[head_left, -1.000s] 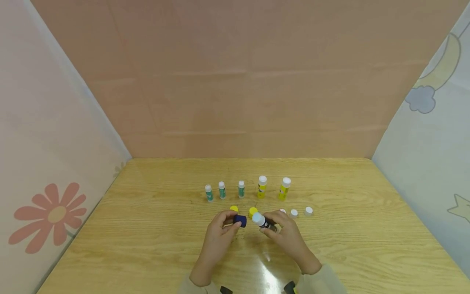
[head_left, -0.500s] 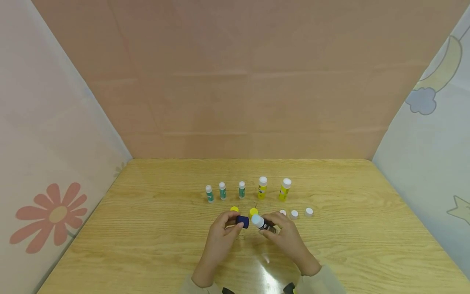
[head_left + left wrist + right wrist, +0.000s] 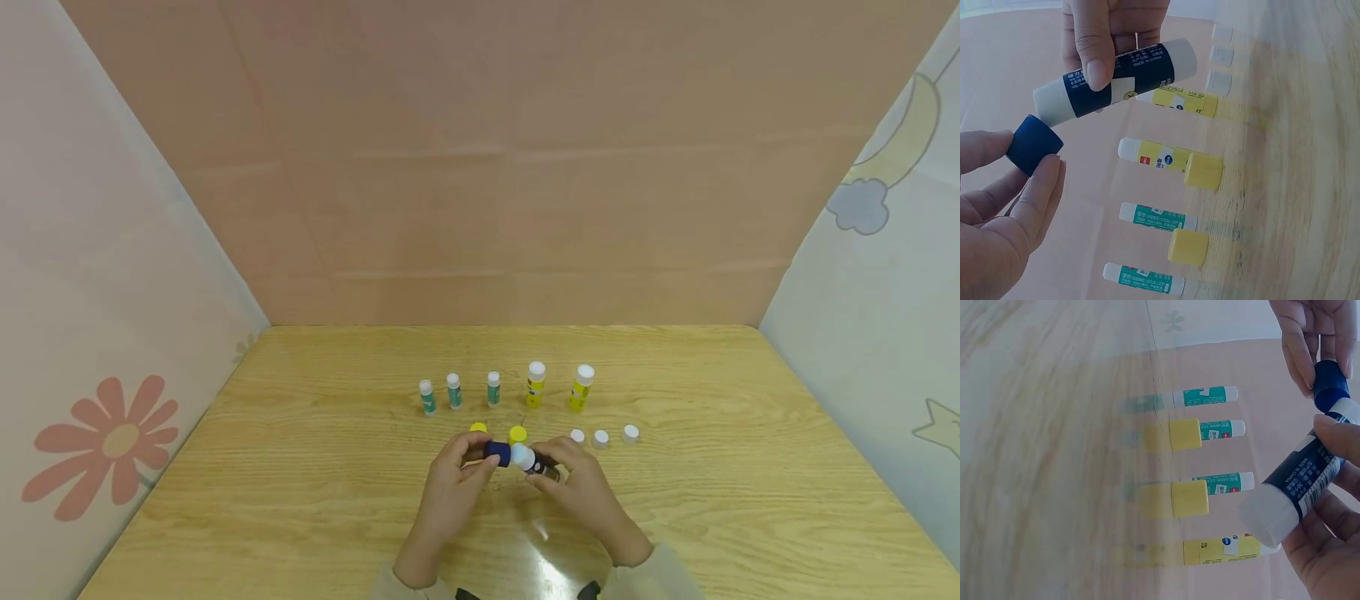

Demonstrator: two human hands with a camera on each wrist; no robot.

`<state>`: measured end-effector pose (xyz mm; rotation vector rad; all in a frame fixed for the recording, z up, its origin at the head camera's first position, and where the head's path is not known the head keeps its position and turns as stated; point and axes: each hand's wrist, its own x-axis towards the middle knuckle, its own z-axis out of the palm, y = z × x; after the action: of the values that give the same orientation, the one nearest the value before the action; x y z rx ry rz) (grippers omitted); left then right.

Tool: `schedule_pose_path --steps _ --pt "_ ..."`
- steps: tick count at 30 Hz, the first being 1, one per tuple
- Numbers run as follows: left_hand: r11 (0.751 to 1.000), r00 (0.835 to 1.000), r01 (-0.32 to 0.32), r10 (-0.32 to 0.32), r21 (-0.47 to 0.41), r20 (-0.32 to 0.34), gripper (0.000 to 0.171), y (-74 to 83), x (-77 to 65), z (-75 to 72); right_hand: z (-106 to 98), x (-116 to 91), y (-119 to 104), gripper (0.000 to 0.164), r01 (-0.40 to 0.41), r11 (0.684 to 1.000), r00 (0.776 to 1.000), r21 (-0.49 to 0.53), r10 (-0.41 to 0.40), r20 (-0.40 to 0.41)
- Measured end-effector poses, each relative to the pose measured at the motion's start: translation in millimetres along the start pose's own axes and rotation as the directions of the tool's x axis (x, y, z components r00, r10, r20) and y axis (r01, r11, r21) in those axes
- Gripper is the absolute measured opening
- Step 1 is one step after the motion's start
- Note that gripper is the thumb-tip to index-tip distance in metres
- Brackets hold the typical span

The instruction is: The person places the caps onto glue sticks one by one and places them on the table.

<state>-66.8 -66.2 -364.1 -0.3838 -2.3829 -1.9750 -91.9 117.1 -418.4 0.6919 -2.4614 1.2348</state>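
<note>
My left hand (image 3: 448,483) pinches a dark blue cap (image 3: 1035,145) between thumb and fingertips. In my right hand (image 3: 588,492) I grip a glue stick (image 3: 1116,81) with a dark blue printed label and white ends, tilted above the table. Its white top sits right at the cap's rim in the left wrist view, and the two are at an angle to each other. The right wrist view shows the glue stick's other white end (image 3: 1269,519) pointing away from the cap. Part of the label lies hidden under my right thumb and fingers.
Three green glue sticks (image 3: 454,393) and two yellow glue sticks (image 3: 581,390) stand upright in a row behind my hands. Nearer are two yellow caps (image 3: 517,435) and three white caps (image 3: 601,439). Walls rise behind and beside the wooden table (image 3: 300,467).
My left hand has shifted slightly right with the blue cap, and my right hand slightly left with the glue stick. The gap between cap and glue stick has closed.
</note>
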Motion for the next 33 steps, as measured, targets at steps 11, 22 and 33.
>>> schedule_pose_path --steps 11,22,33 --pt "1.000 1.000 -0.018 0.019 -0.013 0.010 0.022 -0.4 -0.4 0.9 2.4 -1.2 -1.6 0.028 0.016 1.000 1.000 0.018 -0.016 0.020" --pt "1.000 1.000 -0.009 0.010 -0.010 0.014 0.022 0.8 -1.0 2.0 2.0 -1.4 -3.0 0.027 0.007 1.000 1.000 0.030 -0.008 0.026" --pt "1.000 1.000 -0.009 0.009 -0.016 0.019 0.022 1.1 -1.0 2.6 1.9 -1.9 -1.9 0.029 -0.014 1.000 0.998 0.008 0.014 0.056"
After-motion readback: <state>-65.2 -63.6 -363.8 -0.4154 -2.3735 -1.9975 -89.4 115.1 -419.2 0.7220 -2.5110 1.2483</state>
